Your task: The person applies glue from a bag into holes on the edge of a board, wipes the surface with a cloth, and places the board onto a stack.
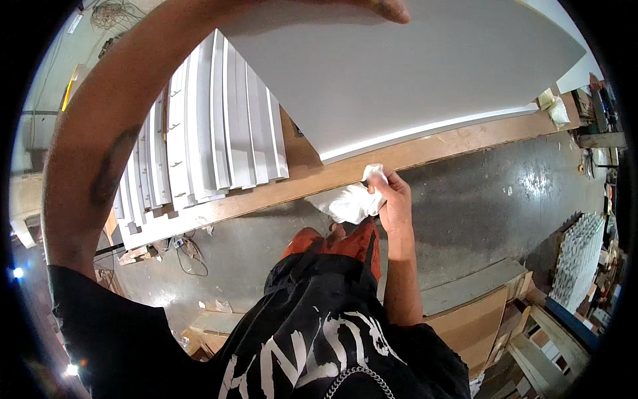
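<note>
A large grey panel [412, 73] with a white edge lies on the long wooden workbench [372, 159], one corner pointing toward me. My left arm arches over from the left, and my left hand [382, 8] is over the panel's far part at the top of the view. Most of that hand is cut off; one digit shows, stretched out over the grey surface. Just in front of the bench edge, my right hand [393, 199] pinches a crumpled white cloth [351, 203], which hangs down to the left of my fingers.
Several white and grey profiled strips [226, 120] lie side by side on the bench at the left. A small pale packet [555, 110] sits at its right end. Behind me are cardboard [468, 326] and wooden frames [551, 346]. A cable [189, 256] lies on the floor.
</note>
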A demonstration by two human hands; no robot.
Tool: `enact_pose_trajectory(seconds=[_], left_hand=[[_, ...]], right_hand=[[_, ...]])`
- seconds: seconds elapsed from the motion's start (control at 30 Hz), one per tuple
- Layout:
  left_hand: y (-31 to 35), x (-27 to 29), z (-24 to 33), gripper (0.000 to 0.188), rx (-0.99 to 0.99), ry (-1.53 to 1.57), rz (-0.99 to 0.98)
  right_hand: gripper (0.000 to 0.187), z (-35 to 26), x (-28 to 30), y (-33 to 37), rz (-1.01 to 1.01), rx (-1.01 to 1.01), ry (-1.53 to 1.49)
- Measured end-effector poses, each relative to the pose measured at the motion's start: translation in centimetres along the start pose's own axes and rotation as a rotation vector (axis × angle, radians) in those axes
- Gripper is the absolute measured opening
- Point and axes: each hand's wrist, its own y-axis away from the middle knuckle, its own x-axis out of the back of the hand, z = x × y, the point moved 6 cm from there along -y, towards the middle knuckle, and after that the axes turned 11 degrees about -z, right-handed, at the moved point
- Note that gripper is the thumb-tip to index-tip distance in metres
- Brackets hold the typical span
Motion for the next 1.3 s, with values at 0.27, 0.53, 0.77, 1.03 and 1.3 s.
enact_pose_trajectory(seconds=[0.27,0.53,0.77,1.03,1.3], left_hand=[[1.2,-0.1,2.5,0.069,0.031,-0.138,0.117],[0.6,0.9,2.2,0.064,0.05,0.029,-0.107],[2.0,0.1,2.9,0.062,-0.008,-0.165,0.097],[3.1,0.4,4.8,0.056,0.017,-0.168,0.094],[4.0,1.2,4.8,0.046,-0.104,0.18,-0.286]], right_hand=[[0.024,-3.3,0.9,-1.5,0.103,0.088,0.111],[0.022,-17.1,14.9,-6.4,0.843,0.488,0.561],[0.013,-19.8,19.9,-9.6,1.133,0.464,0.826],[0.012,-12.8,9.1,-7.5,0.941,0.489,1.273],[0.01,0.0,-5.5,-5.1,0.625,0.359,1.312]])
